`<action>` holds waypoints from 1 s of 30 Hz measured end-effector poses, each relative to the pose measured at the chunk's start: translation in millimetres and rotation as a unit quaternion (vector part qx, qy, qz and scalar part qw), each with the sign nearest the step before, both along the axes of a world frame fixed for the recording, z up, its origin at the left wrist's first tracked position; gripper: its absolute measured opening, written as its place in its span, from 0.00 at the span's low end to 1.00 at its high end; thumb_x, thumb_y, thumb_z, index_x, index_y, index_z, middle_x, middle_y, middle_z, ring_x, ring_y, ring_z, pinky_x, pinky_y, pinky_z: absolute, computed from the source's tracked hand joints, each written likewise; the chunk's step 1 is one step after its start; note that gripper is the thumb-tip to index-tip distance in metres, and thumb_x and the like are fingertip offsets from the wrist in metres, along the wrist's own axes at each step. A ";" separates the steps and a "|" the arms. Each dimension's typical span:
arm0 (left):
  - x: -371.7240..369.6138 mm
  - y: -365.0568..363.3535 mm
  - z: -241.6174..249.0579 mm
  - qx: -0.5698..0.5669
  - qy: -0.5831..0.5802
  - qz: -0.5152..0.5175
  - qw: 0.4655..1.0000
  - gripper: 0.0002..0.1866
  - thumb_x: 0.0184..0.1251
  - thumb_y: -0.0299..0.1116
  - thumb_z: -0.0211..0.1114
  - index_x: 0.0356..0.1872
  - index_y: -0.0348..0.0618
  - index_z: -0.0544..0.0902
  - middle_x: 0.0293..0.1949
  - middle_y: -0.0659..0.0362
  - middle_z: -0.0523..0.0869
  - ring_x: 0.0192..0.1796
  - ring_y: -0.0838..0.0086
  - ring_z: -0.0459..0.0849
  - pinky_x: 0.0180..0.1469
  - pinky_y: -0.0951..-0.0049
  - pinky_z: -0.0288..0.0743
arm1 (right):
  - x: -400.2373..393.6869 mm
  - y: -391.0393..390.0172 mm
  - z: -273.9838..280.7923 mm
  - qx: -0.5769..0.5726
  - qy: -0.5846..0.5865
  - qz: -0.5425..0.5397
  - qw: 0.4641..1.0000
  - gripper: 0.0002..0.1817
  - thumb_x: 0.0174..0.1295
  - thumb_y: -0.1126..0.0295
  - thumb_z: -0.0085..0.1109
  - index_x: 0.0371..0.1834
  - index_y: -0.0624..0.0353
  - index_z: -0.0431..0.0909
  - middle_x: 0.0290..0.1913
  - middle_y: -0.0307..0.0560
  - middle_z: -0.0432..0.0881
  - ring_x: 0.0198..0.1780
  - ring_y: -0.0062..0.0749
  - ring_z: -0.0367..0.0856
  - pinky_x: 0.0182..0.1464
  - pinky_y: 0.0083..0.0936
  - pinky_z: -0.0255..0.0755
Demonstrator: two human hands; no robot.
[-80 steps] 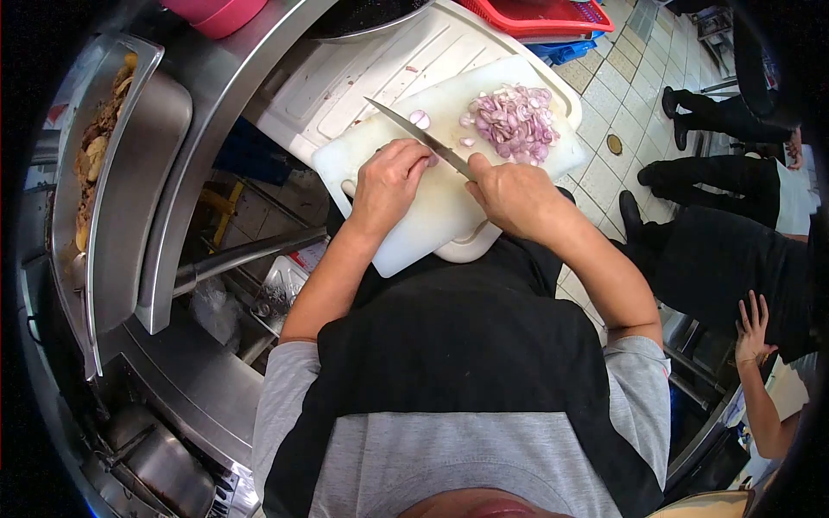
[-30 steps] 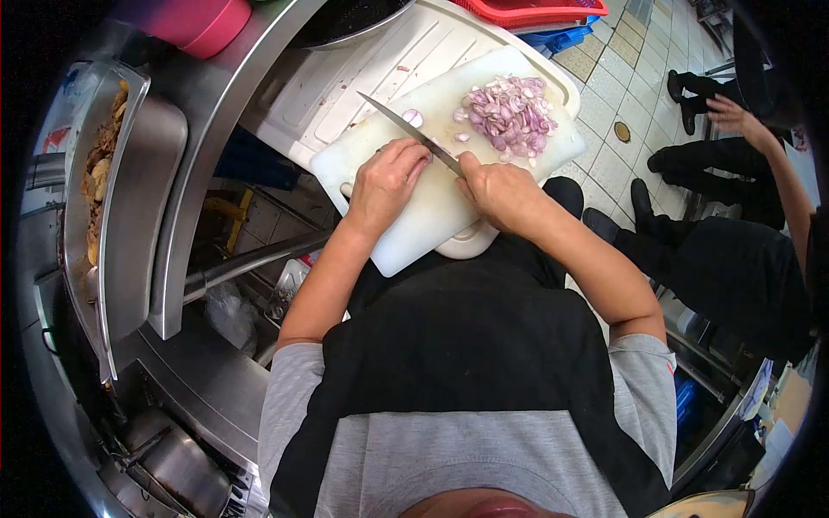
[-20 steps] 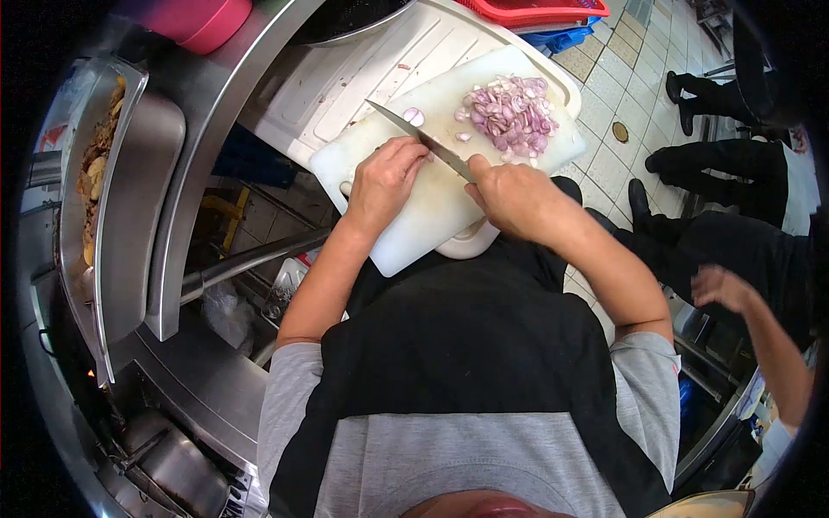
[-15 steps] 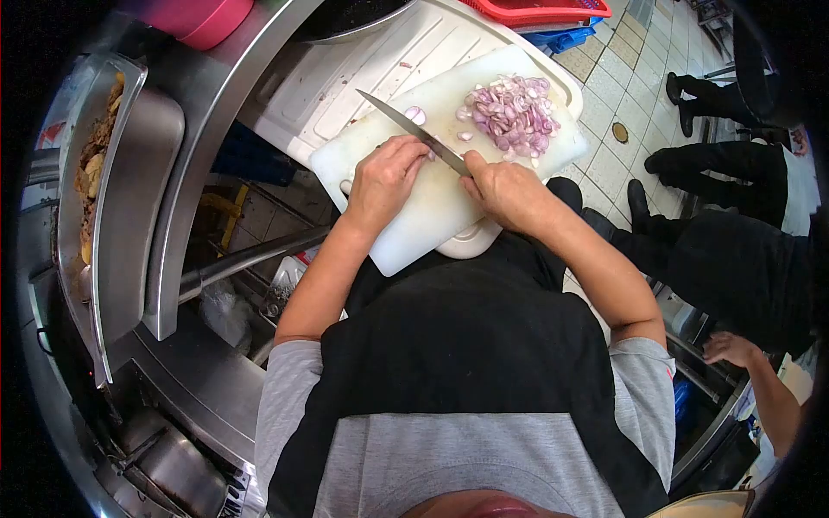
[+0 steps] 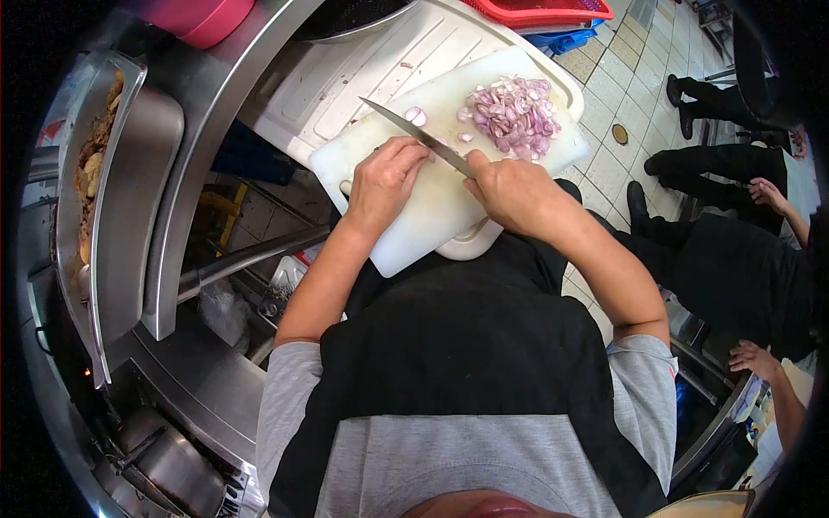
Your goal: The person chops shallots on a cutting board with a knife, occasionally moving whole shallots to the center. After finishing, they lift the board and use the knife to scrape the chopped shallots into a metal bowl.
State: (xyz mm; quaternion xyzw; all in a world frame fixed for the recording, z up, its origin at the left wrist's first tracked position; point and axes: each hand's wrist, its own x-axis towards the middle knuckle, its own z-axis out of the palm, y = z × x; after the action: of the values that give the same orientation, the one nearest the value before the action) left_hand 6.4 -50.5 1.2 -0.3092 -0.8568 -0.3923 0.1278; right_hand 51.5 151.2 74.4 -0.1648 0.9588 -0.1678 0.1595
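Note:
On a white cutting board (image 5: 414, 231) my left hand (image 5: 384, 186) has its fingers curled and pressed together against a shallot, mostly hidden under the fingertips. My right hand (image 5: 520, 197) is wrapped round the handle of a kitchen knife (image 5: 413, 130). The long blade slants to the upper left, just in front of my left fingertips. A heap of sliced purple shallots (image 5: 514, 119) lies on the board's far right part. One larger round slice (image 5: 415, 116) rests beyond the blade, and a small slice (image 5: 465, 137) lies between knife and heap.
The board rests on a white plastic lid or tray (image 5: 345, 82). A red basket (image 5: 544, 9) stands beyond it. At left, a metal pan (image 5: 121, 190) with brown food sits by a steel counter edge. Other people in dark clothes (image 5: 734, 268) stand at right on the tiled floor.
The knife and my right hand have shifted slightly; my left hand stays nearly in place. At right, a co-worker's hand has moved lower right, and another hand has come into view above it.

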 end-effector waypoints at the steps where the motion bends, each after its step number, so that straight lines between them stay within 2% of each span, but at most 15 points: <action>1: -0.4 -0.3 -1.9 -0.003 0.012 0.000 1.000 0.07 0.54 0.21 0.70 0.35 0.39 0.84 0.39 0.56 0.86 0.40 0.62 0.87 0.41 0.66 0.82 | 1.6 0.5 7.0 0.016 -0.021 0.011 1.000 0.13 0.69 0.63 0.51 0.40 0.65 0.67 0.27 0.61 0.83 0.31 0.57 0.84 0.34 0.49 0.77; 4: -0.9 -0.6 -5.0 -0.004 0.025 0.002 1.000 0.07 0.54 0.21 0.70 0.34 0.40 0.84 0.39 0.56 0.86 0.40 0.62 0.87 0.41 0.67 0.82 | 9.1 -3.8 3.0 0.016 -0.024 -0.012 0.999 0.13 0.69 0.63 0.51 0.40 0.65 0.67 0.27 0.62 0.83 0.32 0.58 0.84 0.34 0.49 0.77; 8: -1.8 -0.5 -4.1 -0.001 0.036 -0.003 0.999 0.07 0.54 0.21 0.69 0.34 0.40 0.83 0.38 0.56 0.86 0.39 0.62 0.87 0.41 0.67 0.82 | 7.7 -8.2 -32.5 -0.024 0.017 -0.041 0.999 0.14 0.69 0.63 0.51 0.41 0.66 0.69 0.27 0.62 0.83 0.32 0.58 0.84 0.34 0.49 0.77; 14: -1.8 -1.0 -5.6 -0.016 0.042 -0.006 0.999 0.07 0.53 0.21 0.69 0.34 0.39 0.82 0.37 0.56 0.85 0.38 0.63 0.86 0.39 0.67 0.82 | 7.2 2.1 6.3 -0.003 -0.001 0.012 1.000 0.14 0.69 0.64 0.52 0.43 0.65 0.65 0.23 0.63 0.81 0.29 0.60 0.82 0.33 0.51 0.75; 17: -1.7 -0.4 -6.2 -0.004 0.039 -0.006 0.999 0.07 0.54 0.21 0.69 0.34 0.39 0.82 0.37 0.56 0.84 0.37 0.62 0.86 0.39 0.67 0.81 | 10.0 -2.8 1.8 0.021 -0.038 -0.004 0.999 0.14 0.69 0.63 0.51 0.40 0.65 0.67 0.26 0.62 0.82 0.32 0.57 0.84 0.35 0.50 0.77; 20: -1.3 0.8 -1.1 -0.007 0.034 -0.006 0.999 0.06 0.54 0.21 0.69 0.33 0.39 0.82 0.36 0.56 0.84 0.36 0.62 0.86 0.39 0.67 0.81 | 11.9 -8.7 -31.6 -0.026 0.007 -0.039 0.999 0.14 0.69 0.62 0.51 0.41 0.65 0.69 0.26 0.63 0.82 0.33 0.56 0.85 0.35 0.50 0.77; 23: -1.2 -0.4 -0.9 -0.017 0.032 -0.010 0.999 0.07 0.54 0.21 0.69 0.34 0.39 0.83 0.37 0.56 0.85 0.37 0.62 0.86 0.39 0.67 0.81 | 3.7 -6.9 -27.0 -0.018 0.000 -0.051 0.999 0.14 0.69 0.62 0.51 0.41 0.65 0.70 0.27 0.64 0.82 0.33 0.58 0.84 0.37 0.51 0.77; 26: -3.2 -3.6 -7.6 0.003 0.026 -0.021 0.999 0.09 0.54 0.21 0.69 0.37 0.39 0.84 0.39 0.56 0.86 0.38 0.62 0.86 0.40 0.68 0.81 | -8.0 10.9 -11.4 -0.037 0.002 -0.015 0.999 0.14 0.69 0.61 0.51 0.40 0.64 0.69 0.27 0.64 0.82 0.34 0.61 0.83 0.38 0.51 0.76; 30: -4.8 -4.2 0.1 0.036 0.001 -0.018 0.999 0.11 0.54 0.21 0.69 0.40 0.39 0.84 0.43 0.54 0.85 0.43 0.60 0.86 0.44 0.67 0.81 | -6.5 26.8 7.1 -0.052 0.046 -0.079 0.994 0.16 0.69 0.60 0.52 0.41 0.64 0.69 0.29 0.65 0.81 0.36 0.63 0.81 0.41 0.53 0.73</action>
State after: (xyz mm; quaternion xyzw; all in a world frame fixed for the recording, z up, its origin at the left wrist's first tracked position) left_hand 1.6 -54.7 1.3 -0.3203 -0.8362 -0.4249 0.1328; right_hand 45.0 178.0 81.5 -0.1041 0.9651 -0.2216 0.0931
